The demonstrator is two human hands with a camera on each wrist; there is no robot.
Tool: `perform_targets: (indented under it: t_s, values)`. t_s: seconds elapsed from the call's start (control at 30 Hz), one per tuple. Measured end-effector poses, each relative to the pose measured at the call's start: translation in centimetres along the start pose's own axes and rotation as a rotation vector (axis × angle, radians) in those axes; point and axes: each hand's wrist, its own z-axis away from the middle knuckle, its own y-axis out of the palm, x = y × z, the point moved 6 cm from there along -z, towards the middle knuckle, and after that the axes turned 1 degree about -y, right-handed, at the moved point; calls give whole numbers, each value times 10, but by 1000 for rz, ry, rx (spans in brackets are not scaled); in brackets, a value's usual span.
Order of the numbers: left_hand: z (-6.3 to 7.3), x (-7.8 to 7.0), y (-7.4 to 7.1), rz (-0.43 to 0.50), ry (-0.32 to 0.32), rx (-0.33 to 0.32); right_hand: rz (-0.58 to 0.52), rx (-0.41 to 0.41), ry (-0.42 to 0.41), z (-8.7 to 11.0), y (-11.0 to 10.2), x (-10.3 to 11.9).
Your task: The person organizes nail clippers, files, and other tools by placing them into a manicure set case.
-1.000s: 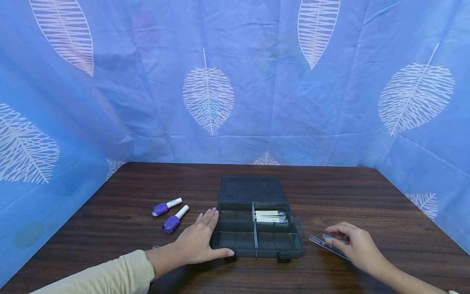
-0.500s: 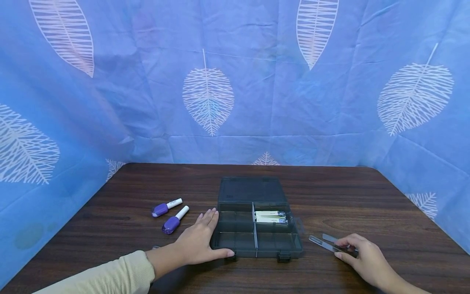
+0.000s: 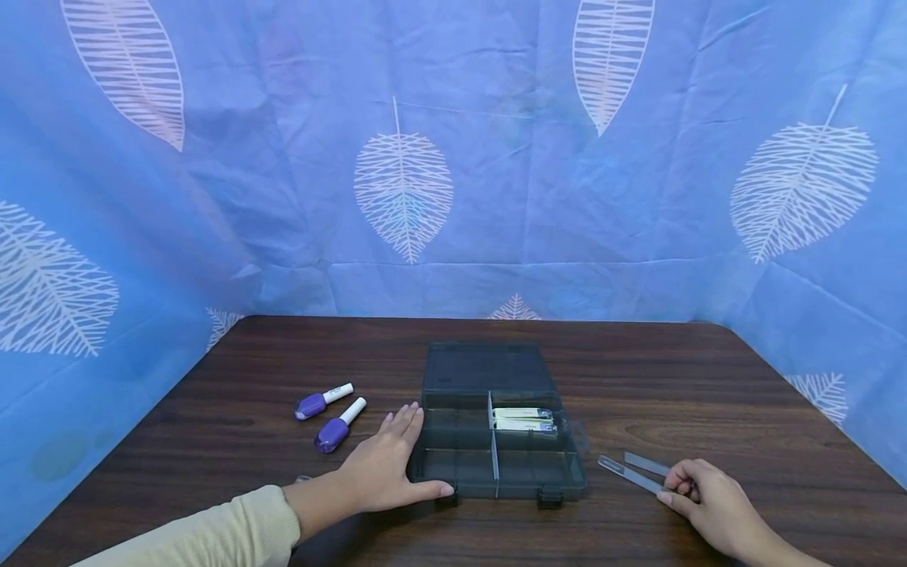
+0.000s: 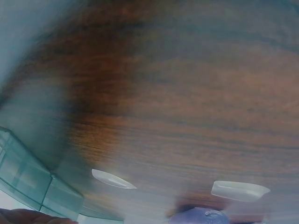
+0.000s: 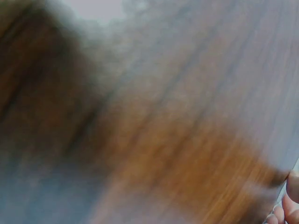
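A dark translucent compartment box (image 3: 453, 490) stands with its lid raised at the back. My left hand (image 3: 386, 465) rests against its left wall, fingers straight, thumb along the front edge. Two nail clippers (image 3: 524, 425) lie in the back right compartment. To the right of the box lie two flat silvery nail files (image 3: 627, 474), slightly splayed. My right hand (image 3: 712, 504) pinches their near ends between thumb and curled fingers; those ends are hidden. At the right wrist view's edge only some fingertips (image 5: 293, 186) show.
Two purple nail polish bottles (image 3: 331, 435) with white caps lie left of the box; the left wrist view shows their caps (image 4: 240, 190). A small shiny thing (image 3: 302, 478) peeks out behind my left forearm. A blue leaf-patterned cloth (image 3: 482, 197) surrounds the brown table (image 3: 638, 370).
My right hand has slid right and toward me along the nail files, from over their middle to their near ends. The files stay about where they were. My left hand keeps its place.
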Motion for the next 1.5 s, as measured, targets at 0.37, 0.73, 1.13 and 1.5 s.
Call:
perform_targets:
  t_s: [0.37, 0.73, 1.13, 1.5]
  values:
    - [1, -1, -1, 8, -4, 6, 13, 0, -16, -1, -1, 3]
    - [0, -1, -1, 0, 8, 3, 20, -38, -66, -2, -4, 12]
    - [0, -2, -2, -8, 9, 8, -4, -275, -186, -1, -16, 29]
    - [0, -1, 0, -2, -1, 7, -42, -370, -222, 0, -25, 44]
